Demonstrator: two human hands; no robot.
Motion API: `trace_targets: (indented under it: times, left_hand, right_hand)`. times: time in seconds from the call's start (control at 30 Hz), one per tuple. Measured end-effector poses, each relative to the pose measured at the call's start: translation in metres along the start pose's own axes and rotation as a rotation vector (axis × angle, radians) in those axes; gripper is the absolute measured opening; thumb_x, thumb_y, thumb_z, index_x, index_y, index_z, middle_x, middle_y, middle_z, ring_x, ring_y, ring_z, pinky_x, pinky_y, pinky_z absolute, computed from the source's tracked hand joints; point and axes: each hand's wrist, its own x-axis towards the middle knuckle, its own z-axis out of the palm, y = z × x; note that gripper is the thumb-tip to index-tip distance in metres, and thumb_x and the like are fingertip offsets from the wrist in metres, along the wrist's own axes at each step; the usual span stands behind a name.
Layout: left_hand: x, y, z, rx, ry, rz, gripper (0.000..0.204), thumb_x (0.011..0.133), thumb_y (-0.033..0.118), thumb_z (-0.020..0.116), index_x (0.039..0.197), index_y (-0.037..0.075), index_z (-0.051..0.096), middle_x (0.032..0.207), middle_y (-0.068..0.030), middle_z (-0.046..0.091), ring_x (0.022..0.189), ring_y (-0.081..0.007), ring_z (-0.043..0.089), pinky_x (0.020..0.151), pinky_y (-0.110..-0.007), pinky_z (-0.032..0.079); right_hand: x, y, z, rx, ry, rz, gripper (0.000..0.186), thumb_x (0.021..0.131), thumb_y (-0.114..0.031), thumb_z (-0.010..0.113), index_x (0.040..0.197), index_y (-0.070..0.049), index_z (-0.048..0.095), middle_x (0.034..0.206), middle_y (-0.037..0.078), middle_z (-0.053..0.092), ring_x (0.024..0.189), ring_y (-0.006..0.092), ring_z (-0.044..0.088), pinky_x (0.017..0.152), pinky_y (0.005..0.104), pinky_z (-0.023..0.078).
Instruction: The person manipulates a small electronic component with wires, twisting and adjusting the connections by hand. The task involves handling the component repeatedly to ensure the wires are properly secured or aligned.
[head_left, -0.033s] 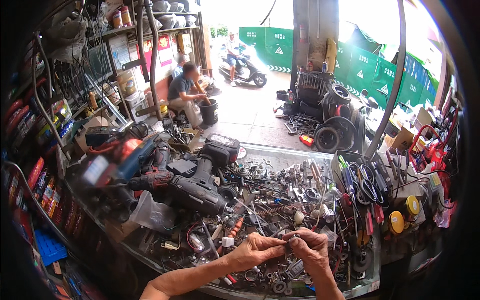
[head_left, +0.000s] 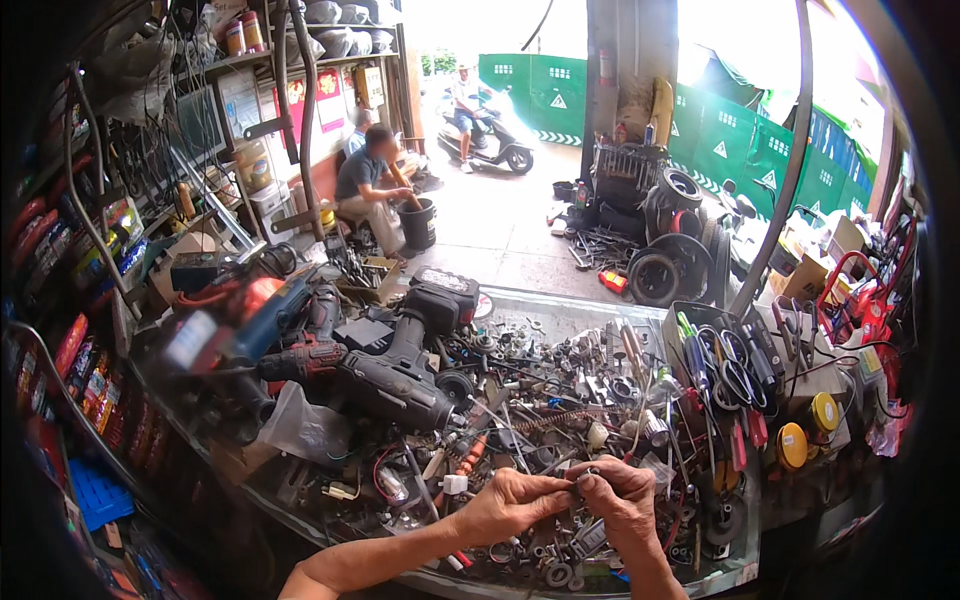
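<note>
Above the near part of a cluttered bench, my left hand (head_left: 517, 502) and my right hand (head_left: 622, 497) meet fingertip to fingertip. Both pinch a small metal part (head_left: 585, 474); the fingers cover most of it, so its exact kind is hidden. Loose hardware (head_left: 560, 350) surrounds them: screws, nuts, washers and springs in a thick layer. Some washers (head_left: 558, 574) lie just below the hands. An orange-handled tool (head_left: 472, 455) rests beyond my left hand, and a white plastic connector (head_left: 455, 484) sits beside it.
Power tools, among them a cordless impact wrench (head_left: 400, 375), fill the bench's left. A box of scissors and screwdrivers (head_left: 725, 365) stands at right, beside yellow round tins (head_left: 792, 445). Beyond are tyres (head_left: 655, 277), a seated person (head_left: 372, 190) at a black bucket (head_left: 418, 226), and a scooter (head_left: 495, 140) with a rider.
</note>
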Motion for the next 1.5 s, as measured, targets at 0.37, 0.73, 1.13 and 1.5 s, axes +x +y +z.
trace_targets:
  times: [0.37, 0.73, 1.13, 1.5]
  left_hand:
    - [0.005, -0.012, 0.006, 0.864, 0.303, 0.691, 0.025, 0.083, 0.007, 0.066, 0.105, -0.004, 0.062, 0.082, -0.0137, 0.068, 0.064, -0.0214, 0.066, 0.054, -0.029, 0.051]
    - [0.002, 0.013, -0.008, -0.452, -0.276, -0.26, 0.029, 0.097, 0.026, 0.05, 0.111, 0.001, 0.057, 0.084, -0.0051, 0.066, 0.067, -0.0078, 0.062, 0.052, -0.019, 0.048]
    - [-0.001, -0.006, -0.009, -0.4, -0.232, -0.19, 0.026, 0.093, 0.013, 0.057, 0.115, 0.0, 0.061, 0.095, -0.0085, 0.068, 0.079, -0.0102, 0.064, 0.07, -0.024, 0.054]
    - [-0.002, 0.002, 0.01, 0.862, 0.301, 0.632, 0.021, 0.078, 0.005, 0.069, 0.096, -0.004, 0.064, 0.081, -0.0165, 0.067, 0.068, -0.0291, 0.067, 0.056, -0.033, 0.053]
  right_hand:
    - [-0.001, 0.013, 0.005, -0.213, 0.17, -0.088, 0.017, 0.08, -0.01, 0.073, 0.092, 0.002, 0.07, 0.077, 0.002, 0.063, 0.069, 0.0047, 0.053, 0.058, 0.0181, 0.039]
    - [-0.002, -0.002, -0.001, 0.212, -0.057, 0.12, 0.019, 0.087, -0.01, 0.065, 0.098, 0.004, 0.067, 0.082, 0.004, 0.064, 0.071, 0.0074, 0.059, 0.062, 0.0208, 0.047]
    - [0.0, -0.001, -0.008, 0.089, -0.165, 0.033, 0.015, 0.083, -0.007, 0.069, 0.092, 0.005, 0.069, 0.079, 0.005, 0.064, 0.071, 0.008, 0.058, 0.059, 0.0209, 0.045]
    - [-0.001, 0.009, 0.006, -0.246, 0.1, -0.123, 0.015, 0.079, -0.007, 0.073, 0.092, 0.001, 0.071, 0.074, 0.002, 0.062, 0.065, 0.0042, 0.053, 0.053, 0.0176, 0.038]
